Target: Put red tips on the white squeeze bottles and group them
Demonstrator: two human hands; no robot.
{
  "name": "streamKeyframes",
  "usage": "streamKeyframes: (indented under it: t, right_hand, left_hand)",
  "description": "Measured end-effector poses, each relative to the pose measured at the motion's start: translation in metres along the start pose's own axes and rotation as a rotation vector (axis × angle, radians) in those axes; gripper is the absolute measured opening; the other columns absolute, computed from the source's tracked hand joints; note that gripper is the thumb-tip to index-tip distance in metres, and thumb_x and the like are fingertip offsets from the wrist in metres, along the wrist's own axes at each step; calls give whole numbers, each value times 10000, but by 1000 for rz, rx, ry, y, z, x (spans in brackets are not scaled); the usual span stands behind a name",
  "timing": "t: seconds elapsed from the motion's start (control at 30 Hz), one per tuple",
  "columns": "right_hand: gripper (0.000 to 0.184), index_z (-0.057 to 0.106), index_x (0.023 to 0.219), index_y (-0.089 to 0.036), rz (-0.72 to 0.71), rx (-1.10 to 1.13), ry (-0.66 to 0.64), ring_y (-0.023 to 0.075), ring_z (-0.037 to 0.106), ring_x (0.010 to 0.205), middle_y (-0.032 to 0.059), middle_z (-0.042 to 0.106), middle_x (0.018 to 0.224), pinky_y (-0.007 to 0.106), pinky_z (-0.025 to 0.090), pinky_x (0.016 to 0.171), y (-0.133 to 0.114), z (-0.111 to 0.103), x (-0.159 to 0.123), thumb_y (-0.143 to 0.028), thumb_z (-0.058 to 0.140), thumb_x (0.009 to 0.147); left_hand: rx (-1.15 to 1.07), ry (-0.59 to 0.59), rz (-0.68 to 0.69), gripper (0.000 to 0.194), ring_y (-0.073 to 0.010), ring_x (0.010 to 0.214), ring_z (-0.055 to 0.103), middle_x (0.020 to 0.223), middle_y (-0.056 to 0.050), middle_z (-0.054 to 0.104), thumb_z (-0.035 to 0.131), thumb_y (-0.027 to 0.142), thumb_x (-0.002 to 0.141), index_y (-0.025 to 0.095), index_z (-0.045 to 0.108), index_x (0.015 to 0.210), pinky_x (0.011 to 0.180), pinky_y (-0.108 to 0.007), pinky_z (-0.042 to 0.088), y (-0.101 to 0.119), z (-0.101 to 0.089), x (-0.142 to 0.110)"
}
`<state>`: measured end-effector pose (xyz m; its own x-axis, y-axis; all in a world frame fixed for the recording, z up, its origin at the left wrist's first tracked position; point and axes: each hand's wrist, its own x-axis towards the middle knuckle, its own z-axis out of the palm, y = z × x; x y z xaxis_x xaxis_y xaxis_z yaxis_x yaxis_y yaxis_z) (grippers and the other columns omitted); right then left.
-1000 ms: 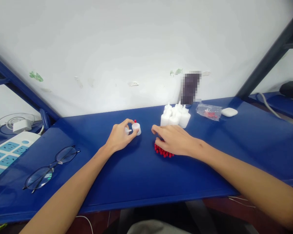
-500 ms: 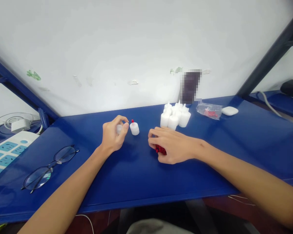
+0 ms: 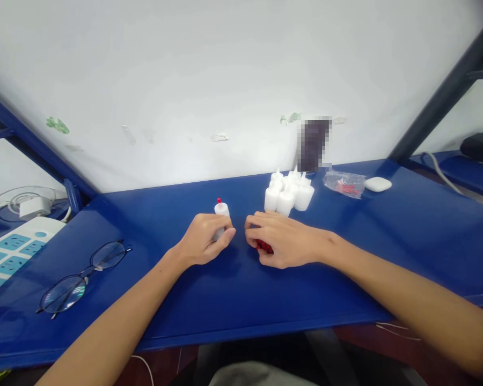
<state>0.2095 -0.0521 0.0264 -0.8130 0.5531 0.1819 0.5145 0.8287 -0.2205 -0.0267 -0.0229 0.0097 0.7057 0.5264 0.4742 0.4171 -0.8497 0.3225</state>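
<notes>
Curling round a small, translucent white plastic piece [image 3: 218,234], the left hand [image 3: 203,238] clamps on it, fingers hiding most of its shape. Just behind, a white plastic bottle with a red tip [image 3: 221,208] stands upright, its base covered by that hand. And the right hand [image 3: 284,239] arches over small red plastic caps [image 3: 265,246], masking most of the pile; whether its fingertips pinch one, I can't tell. Clustered white nozzle bottles [image 3: 285,200] stand beyond, their bases partly out of sight.

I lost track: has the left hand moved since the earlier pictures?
Yes: judged against the glasses, the left hand is now farther right and nearer the camera.
</notes>
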Motion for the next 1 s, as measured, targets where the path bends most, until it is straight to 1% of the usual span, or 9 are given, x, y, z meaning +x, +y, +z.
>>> streamKeyframes:
  t: [0.07, 0.17, 0.23, 0.33, 0.4, 0.47, 0.67, 0.8, 1.0]
  right_hand:
    - [95, 503, 734, -188, 3, 20, 5, 140, 442, 723, 12, 545, 869, 321, 348, 704, 0, -1, 1, -137, 562, 789]
    - [64, 543, 794, -189, 10, 72, 63, 147, 484, 757, 10, 581, 871, 321, 378, 735, 0, 0, 2, -145, 584, 817]
    - [47, 567, 849, -188, 11, 123, 157, 152, 512, 777, 11, 607, 867, 321, 399, 753, -1, 3, 4, -148, 588, 841]
    - [42, 583, 897, -186, -13, 217, 368, 146, 546, 765, 15, 630, 859, 312, 425, 736, -3, 9, 6, -149, 580, 878]
    - [42, 591, 913, -187, -38, 271, 492, 138, 563, 745, 16, 638, 857, 305, 435, 715, -6, 13, 7, -151, 583, 892]
    - [36, 601, 923, -186, -56, 292, 559, 136, 581, 738, 20, 651, 862, 304, 442, 706, -8, 17, 8, -158, 591, 902]
    - [20, 623, 912, -189, -75, 265, 539, 138, 612, 740, 12, 682, 837, 309, 449, 718, -9, 21, 9, -184, 604, 915]
    - [47, 628, 932, -184, -81, 252, 538, 131, 603, 730, 4, 673, 828, 306, 442, 714, -7, 23, 9, -161, 611, 896]
    - [110, 633, 959, -174, -105, 170, 528, 129, 573, 724, 12, 650, 851, 298, 413, 685, -7, 25, 9, -122, 622, 862]
  left_hand:
    - [-44, -12, -27, 403, -120, 522, 381, 570, 15, 446, 343, 341, 995, 177, 470, 649, 554, -274, 306, 0, 1, 0]
    - [-167, -14, -104, 463, -119, 544, 416, 594, 8, 480, 278, 364, 1017, 169, 483, 651, 585, -275, 324, 1, 5, 1]
    - [-279, -11, -184, 491, -121, 575, 448, 621, 4, 509, 244, 385, 1024, 163, 510, 676, 612, -270, 346, 4, 9, 3]
    - [-425, -31, -275, 497, -129, 605, 459, 637, 6, 503, 227, 416, 1012, 159, 523, 707, 628, -269, 366, 8, 12, 5]
    - [-474, -73, -288, 473, -140, 634, 456, 666, 0, 501, 236, 421, 992, 154, 536, 743, 641, -277, 377, 10, 13, 6]
    - [-496, -117, -285, 435, -158, 674, 458, 714, -15, 519, 259, 413, 961, 147, 552, 779, 661, -293, 393, 10, 13, 5]
    - [-508, -175, -234, 344, -183, 725, 461, 784, -34, 545, 339, 404, 905, 149, 543, 799, 702, -324, 418, 12, 11, 4]
    - [-509, -172, -202, 372, -147, 672, 408, 736, -8, 490, 405, 458, 935, 142, 550, 802, 634, -276, 356, 16, 10, 5]
    - [-496, -155, -179, 341, -114, 626, 341, 692, 20, 430, 441, 414, 957, 138, 546, 788, 580, -261, 283, 18, 13, 5]
